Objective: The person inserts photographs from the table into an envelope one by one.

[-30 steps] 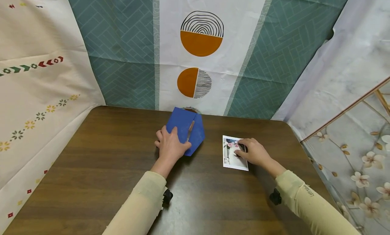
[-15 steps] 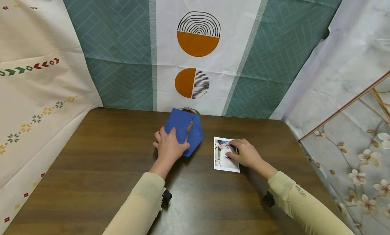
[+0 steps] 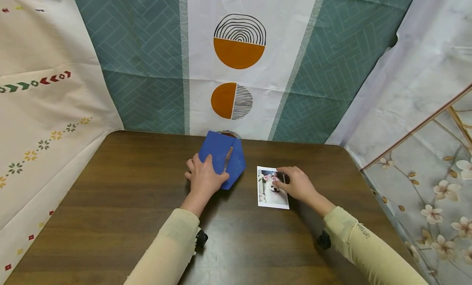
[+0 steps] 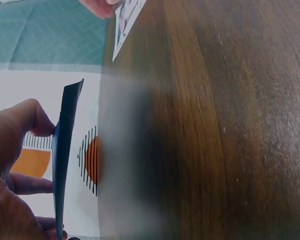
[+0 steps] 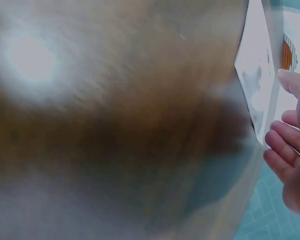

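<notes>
My left hand (image 3: 204, 176) grips a blue paper envelope (image 3: 217, 147) by its edges near the back of the table. In the left wrist view, the envelope (image 4: 65, 145) stands edge-on and looks raised off the tabletop, thumb on one side, fingers on the other. A white-bordered photo (image 3: 272, 197) of a white dog with pink flowers lies to the right. Over its right edge hovers my right hand (image 3: 298, 184); in the right wrist view the thumb (image 5: 292, 82) is apart from the photo (image 5: 257, 75) and the fingers are loosely bent beside its edge.
A brown wooden table (image 3: 129, 219) extends in front of me. Behind it hangs a patterned cloth (image 3: 147, 63) in green and white. More printed cloths hang at the left (image 3: 44, 112) and right (image 3: 424, 166).
The photo has slid left toward the envelope along with my right hand. Since then the right thumb has lifted, and the dog's face now shows. My left hand keeps the envelope in place.
</notes>
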A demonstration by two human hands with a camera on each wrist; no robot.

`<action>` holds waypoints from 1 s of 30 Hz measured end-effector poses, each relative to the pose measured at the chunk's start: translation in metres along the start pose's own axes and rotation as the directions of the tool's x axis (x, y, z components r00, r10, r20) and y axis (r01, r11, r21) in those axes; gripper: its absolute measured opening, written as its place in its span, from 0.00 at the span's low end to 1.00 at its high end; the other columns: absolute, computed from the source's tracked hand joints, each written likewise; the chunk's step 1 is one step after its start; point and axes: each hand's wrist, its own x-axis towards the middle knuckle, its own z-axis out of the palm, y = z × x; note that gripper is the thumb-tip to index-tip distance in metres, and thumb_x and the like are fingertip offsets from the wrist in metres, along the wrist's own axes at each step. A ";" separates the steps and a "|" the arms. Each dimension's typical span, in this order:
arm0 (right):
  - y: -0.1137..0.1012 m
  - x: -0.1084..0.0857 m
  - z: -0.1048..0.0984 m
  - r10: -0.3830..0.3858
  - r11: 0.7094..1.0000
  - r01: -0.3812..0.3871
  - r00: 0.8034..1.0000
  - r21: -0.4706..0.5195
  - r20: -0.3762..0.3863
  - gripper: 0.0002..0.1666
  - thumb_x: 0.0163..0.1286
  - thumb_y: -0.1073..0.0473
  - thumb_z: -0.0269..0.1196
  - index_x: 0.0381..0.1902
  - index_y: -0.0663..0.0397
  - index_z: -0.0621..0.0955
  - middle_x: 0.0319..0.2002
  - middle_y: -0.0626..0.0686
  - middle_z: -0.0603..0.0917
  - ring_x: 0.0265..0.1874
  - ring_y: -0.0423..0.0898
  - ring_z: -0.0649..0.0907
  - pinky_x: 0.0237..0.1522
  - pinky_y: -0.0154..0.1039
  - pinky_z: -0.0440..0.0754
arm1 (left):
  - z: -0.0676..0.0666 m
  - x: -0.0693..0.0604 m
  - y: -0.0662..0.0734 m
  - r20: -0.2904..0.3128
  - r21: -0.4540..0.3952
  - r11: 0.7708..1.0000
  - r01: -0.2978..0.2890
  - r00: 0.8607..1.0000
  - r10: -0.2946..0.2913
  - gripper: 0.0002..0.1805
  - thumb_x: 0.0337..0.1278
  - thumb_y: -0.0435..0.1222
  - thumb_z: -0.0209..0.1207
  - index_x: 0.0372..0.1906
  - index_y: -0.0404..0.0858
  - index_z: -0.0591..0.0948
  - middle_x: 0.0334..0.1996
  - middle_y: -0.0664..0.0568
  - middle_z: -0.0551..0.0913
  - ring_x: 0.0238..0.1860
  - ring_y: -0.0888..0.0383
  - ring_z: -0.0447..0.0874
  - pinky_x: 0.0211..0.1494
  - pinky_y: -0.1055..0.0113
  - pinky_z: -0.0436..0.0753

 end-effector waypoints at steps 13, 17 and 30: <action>0.031 0.026 -0.029 0.168 0.926 -0.216 0.970 0.309 0.173 0.36 0.74 0.54 0.72 0.72 0.68 0.76 0.65 0.67 0.83 0.64 0.64 0.83 0.66 0.60 0.79 | 0.003 0.000 0.006 0.009 -0.003 1.000 -0.022 1.000 0.022 0.47 0.58 0.50 0.72 0.78 0.32 0.71 0.80 0.25 0.54 0.78 0.27 0.48 0.69 0.27 0.60; 0.040 0.034 -0.031 0.180 0.886 -0.250 0.961 0.390 0.209 0.35 0.76 0.55 0.69 0.73 0.71 0.75 0.65 0.69 0.82 0.65 0.65 0.81 0.68 0.61 0.77 | 0.003 0.001 0.005 0.014 -0.008 1.000 -0.022 1.000 0.022 0.47 0.58 0.49 0.73 0.78 0.32 0.71 0.79 0.25 0.54 0.77 0.27 0.48 0.69 0.26 0.59; 0.051 0.044 -0.027 0.270 0.787 -0.387 0.916 0.480 0.296 0.36 0.76 0.55 0.69 0.74 0.69 0.74 0.66 0.67 0.83 0.67 0.63 0.81 0.72 0.59 0.73 | 0.006 0.003 0.005 0.015 -0.004 0.999 -0.042 0.999 0.042 0.45 0.59 0.48 0.72 0.77 0.31 0.72 0.79 0.25 0.54 0.77 0.27 0.49 0.66 0.27 0.62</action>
